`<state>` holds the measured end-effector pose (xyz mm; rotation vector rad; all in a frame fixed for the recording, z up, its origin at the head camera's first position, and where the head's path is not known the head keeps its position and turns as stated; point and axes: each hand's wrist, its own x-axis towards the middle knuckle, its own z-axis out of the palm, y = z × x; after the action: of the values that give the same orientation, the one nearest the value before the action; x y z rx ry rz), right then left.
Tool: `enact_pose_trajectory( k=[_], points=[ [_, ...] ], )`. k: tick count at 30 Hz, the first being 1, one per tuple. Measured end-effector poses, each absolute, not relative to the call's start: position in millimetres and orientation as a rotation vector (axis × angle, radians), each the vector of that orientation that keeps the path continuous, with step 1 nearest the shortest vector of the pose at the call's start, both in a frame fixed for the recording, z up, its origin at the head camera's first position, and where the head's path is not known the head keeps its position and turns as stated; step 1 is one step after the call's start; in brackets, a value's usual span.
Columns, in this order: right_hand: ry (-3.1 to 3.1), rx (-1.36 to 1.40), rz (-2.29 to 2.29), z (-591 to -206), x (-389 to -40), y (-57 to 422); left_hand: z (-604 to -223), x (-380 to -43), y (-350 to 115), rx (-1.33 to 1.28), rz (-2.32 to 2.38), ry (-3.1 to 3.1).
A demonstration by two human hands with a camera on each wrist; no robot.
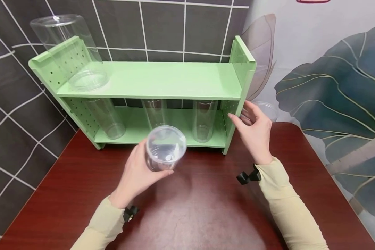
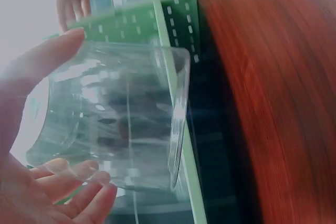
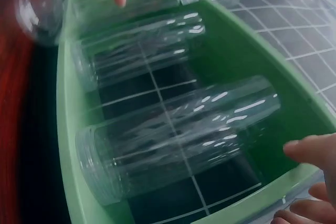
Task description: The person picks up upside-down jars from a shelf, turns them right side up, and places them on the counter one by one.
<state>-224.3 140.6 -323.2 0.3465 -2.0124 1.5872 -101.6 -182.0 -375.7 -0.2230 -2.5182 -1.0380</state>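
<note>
The left hand gripped a clear jar between thumb and fingers, above the surface. Farther off, the right hand, fingers loosely parted, straddled the green shelf's end panel, contact unclear. Three jars stood below.

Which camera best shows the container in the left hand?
Left wrist: the container is close and side-on there. Head shows its round top, the body foreshortened; in right wrist I can't identify it for certain.

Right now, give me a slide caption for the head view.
Left hand holding a clear container, right hand at the right end of a green shelf.
</note>
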Motion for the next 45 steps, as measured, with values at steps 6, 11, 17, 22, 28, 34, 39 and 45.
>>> enact_pose_trajectory(
  k=[6,11,17,22,28,34,39,45],
  points=[
    [-2.007,0.343,1.498,-309,-212,126,-371,-100,-225,-0.077,-1.085,-2.463],
    [-2.021,0.329,1.452,-302,-205,123,-365,-93,-260,0.027,-1.107,-2.309],
    [-2.035,0.324,1.434,-299,-203,123,-358,-85,-295,0.199,-1.013,-2.193],
    [-2.04,0.319,1.444,-299,-203,122,-362,-80,-319,0.428,-1.071,-2.192],
    [-2.045,0.323,1.44,-298,-202,121,-369,-73,-343,0.782,-1.092,-2.296],
    [-2.042,0.33,1.45,-298,-203,122,-378,-69,-360,0.889,-1.182,-2.352],
    [-2.047,0.335,1.466,-298,-203,121,-387,-71,-366,0.908,-1.268,-2.306],
    [-2.048,0.33,1.461,-299,-204,121,-390,-71,-369,0.925,-1.303,-2.268]
  ],
)
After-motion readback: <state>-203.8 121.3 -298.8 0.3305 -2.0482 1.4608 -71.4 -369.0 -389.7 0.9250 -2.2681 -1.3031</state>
